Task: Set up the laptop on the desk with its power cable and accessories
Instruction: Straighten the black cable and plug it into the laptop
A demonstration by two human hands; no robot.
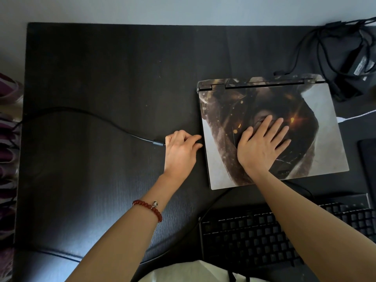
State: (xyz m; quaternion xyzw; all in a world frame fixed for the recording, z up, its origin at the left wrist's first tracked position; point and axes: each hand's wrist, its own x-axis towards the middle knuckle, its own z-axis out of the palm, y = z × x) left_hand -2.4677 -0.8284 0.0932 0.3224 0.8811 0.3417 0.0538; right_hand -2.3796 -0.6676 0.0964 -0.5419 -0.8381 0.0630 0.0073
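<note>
A closed laptop (317, 127) with a dark printed picture on its lid lies at the right of the black desk (101, 78). My right hand (262, 143) rests flat on the lid with fingers spread. My left hand (181, 147) sits at the laptop's left edge with fingers curled round the plug end of a black power cable (91, 115). The plug itself is hidden under my fingers. The cable runs left across the desk and over its left edge.
A black power brick with tangled cords (350, 58) lies at the back right. A white cable (354, 117) reaches the laptop's right side. A black keyboard (254, 237) sits in front of the laptop, its cord (211, 202) curving left. A dark flat object (368, 159) lies far right.
</note>
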